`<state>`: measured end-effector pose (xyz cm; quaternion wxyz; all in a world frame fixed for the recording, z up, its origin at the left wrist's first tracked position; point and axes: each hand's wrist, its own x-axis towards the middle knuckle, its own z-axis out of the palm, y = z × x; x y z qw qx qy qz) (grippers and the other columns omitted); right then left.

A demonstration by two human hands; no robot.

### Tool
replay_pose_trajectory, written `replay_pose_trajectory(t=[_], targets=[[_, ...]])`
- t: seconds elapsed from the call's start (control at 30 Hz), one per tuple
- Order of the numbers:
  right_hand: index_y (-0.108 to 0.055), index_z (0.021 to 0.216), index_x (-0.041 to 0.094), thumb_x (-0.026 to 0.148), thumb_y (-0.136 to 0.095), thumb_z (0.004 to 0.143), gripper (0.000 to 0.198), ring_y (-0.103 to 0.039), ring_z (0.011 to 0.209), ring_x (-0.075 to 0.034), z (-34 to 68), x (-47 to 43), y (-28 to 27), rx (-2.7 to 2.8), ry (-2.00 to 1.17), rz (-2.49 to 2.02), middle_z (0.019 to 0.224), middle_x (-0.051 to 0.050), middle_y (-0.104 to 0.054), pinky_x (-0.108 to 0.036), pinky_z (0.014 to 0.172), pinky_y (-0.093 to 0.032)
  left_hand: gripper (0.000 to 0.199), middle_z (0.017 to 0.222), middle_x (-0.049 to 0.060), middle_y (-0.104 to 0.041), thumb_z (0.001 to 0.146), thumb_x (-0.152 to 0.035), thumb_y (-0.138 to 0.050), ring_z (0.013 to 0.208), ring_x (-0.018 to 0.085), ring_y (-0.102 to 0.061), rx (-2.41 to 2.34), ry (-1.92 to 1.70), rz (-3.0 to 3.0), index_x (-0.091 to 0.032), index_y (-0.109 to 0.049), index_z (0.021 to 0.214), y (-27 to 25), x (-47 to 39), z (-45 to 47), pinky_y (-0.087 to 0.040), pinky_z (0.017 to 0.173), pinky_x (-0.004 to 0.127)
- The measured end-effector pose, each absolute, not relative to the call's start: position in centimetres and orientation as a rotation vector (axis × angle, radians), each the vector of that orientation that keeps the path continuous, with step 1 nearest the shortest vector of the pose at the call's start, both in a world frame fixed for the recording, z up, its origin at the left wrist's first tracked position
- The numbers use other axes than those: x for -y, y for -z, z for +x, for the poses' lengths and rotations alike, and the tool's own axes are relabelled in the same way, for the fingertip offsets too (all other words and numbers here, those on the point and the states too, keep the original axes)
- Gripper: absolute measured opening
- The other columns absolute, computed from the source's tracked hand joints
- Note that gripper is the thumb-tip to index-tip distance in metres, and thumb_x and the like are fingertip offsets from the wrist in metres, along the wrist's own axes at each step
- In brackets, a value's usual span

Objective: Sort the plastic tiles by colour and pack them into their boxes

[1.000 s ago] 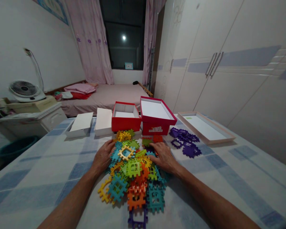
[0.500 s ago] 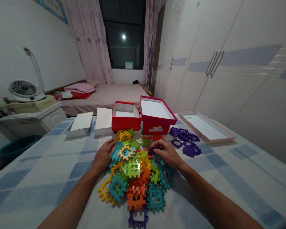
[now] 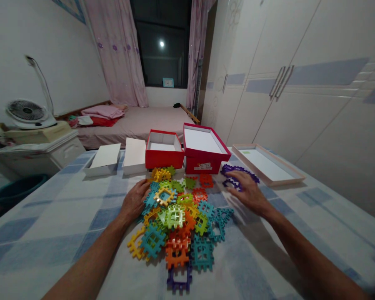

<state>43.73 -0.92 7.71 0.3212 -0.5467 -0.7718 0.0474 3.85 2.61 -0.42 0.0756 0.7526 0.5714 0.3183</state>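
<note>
A heap of interlocking plastic building pieces in yellow, green, orange, teal and purple lies before me. My left hand rests against the heap's left side, fingers stretched over its edge beside the teal pieces; some fingertips are hard to make out. To the right of the heap is a separate group of purple building pieces. Over that group is my right hand, its thumb and fingers apart and no piece visibly held. The hand covers part of the purple group. One purple frame-shaped piece lies at the heap's near end.
Behind the heap stand an open red box and a larger magenta box. White box lids are at the left, and a shallow pale tray at the right. A checked cloth covers the table.
My right hand has moved right, from the heap to the purple group. The purple piece it held is no longer visible between its fingers. My left hand has stayed at the heap.
</note>
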Motion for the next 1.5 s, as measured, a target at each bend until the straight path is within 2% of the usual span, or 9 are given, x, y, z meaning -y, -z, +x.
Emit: replay_pose_trajectory(t=[0.1, 0.2, 0.33, 0.43, 0.63, 0.73, 0.9, 1.2, 1.5], targets=[[-0.045, 0.134, 0.030, 0.040, -0.064, 0.077, 0.061, -0.033, 0.132, -0.026, 40.3, 5.1, -7.4, 2.410, -0.531, -1.162, 0.143, -0.007, -0.040, -0.047, 0.106, -0.031, 0.046, 0.126, 0.011, -0.055, 0.089, -0.042, -0.033, 0.117, 0.024, -0.051, -1.730, -0.922, 2.252, -0.016, -0.062, 0.111, 0.3, -2.6, 3.9, -0.040, 0.103, 0.040], [-0.047, 0.132, 0.032, 0.040, -0.067, 0.075, 0.061, -0.024, 0.137, -0.028, 38.3, 7.1, -6.4, 2.532, -0.600, -1.088, 0.146, -0.006, -0.036, -0.050, 0.108, -0.025, 0.047, 0.126, 0.012, -0.056, 0.089, -0.043, -0.032, 0.117, 0.024, -0.051, -1.721, -0.910, 2.256, -0.015, -0.062, 0.112, 0.2, -2.6, 3.9, -0.040, 0.103, 0.040], [-0.061, 0.111, 0.026, 0.023, -0.056, 0.081, 0.031, -0.033, 0.131, -0.027, 38.7, 6.5, -4.4, 2.443, -0.388, -1.232, 0.131, -0.007, -0.052, -0.050, 0.105, -0.028, 0.046, 0.126, 0.010, -0.056, 0.088, -0.043, -0.033, 0.117, 0.024, -0.052, -1.754, -0.930, 2.238, -0.016, -0.063, 0.111, 0.4, -2.6, 3.8, -0.040, 0.103, 0.039], [-0.062, 0.100, 0.021, 0.014, -0.051, 0.079, 0.025, -0.038, 0.127, -0.028, 39.5, 5.9, -3.9, 2.325, -0.176, -1.388, 0.122, -0.010, -0.056, -0.051, 0.101, -0.030, 0.046, 0.124, 0.010, -0.056, 0.088, -0.043, -0.033, 0.117, 0.024, -0.052, -1.762, -0.930, 2.241, -0.016, -0.063, 0.110, 0.6, -2.7, 3.8, -0.040, 0.103, 0.039], [-0.062, 0.095, 0.024, 0.023, -0.057, 0.081, 0.015, -0.047, 0.110, -0.023, 38.0, 7.3, -5.3, 2.438, -0.315, -1.222, 0.107, -0.006, -0.058, -0.041, 0.094, -0.035, 0.046, 0.123, 0.012, -0.057, 0.089, -0.042, -0.032, 0.116, 0.025, -0.052, -1.749, -0.921, 2.268, -0.015, -0.063, 0.110, 0.6, -2.8, 3.7, -0.040, 0.103, 0.040], [-0.061, 0.100, 0.025, 0.029, -0.064, 0.076, 0.024, -0.048, 0.103, -0.024, 36.8, 7.9, -5.6, 2.460, -0.327, -1.320, 0.104, -0.006, -0.057, -0.041, 0.088, -0.036, 0.044, 0.123, 0.010, -0.057, 0.089, -0.042, -0.033, 0.115, 0.023, -0.053, -1.742, -0.924, 2.272, -0.017, -0.062, 0.110, 0.5, -2.7, 3.7, -0.042, 0.101, 0.039], [-0.057, 0.108, 0.023, 0.037, -0.069, 0.071, 0.041, -0.044, 0.108, -0.029, 35.5, 7.9, -5.1, 2.447, -0.189, -1.475, 0.113, -0.010, -0.056, -0.046, 0.092, -0.032, 0.044, 0.124, 0.011, -0.056, 0.089, -0.042, -0.033, 0.117, 0.024, -0.051, -1.740, -0.910, 2.270, -0.016, -0.062, 0.110, 0.5, -2.8, 3.7, -0.040, 0.103, 0.040], [-0.053, 0.112, 0.020, 0.045, -0.068, 0.071, 0.051, -0.042, 0.113, -0.033, 35.2, 7.3, -4.2, 2.342, 0.029, -1.561, 0.117, -0.012, -0.055, -0.049, 0.096, -0.027, 0.045, 0.124, 0.011, -0.056, 0.089, -0.042, -0.032, 0.116, 0.024, -0.053, -1.752, -0.931, 2.253, -0.016, -0.063, 0.108, 0.5, -2.7, 3.8, -0.040, 0.103, 0.039], [-0.061, 0.089, 0.020, 0.026, -0.057, 0.081, 0.011, -0.049, 0.105, -0.025, 35.1, 7.4, -4.7, 2.315, -0.161, -1.460, 0.104, -0.008, -0.060, -0.042, 0.094, -0.033, 0.045, 0.126, 0.012, -0.056, 0.089, -0.041, -0.032, 0.118, 0.024, -0.051, -1.747, -0.934, 2.255, -0.015, -0.063, 0.109, 0.5, -2.7, 3.9, -0.039, 0.104, 0.040]])
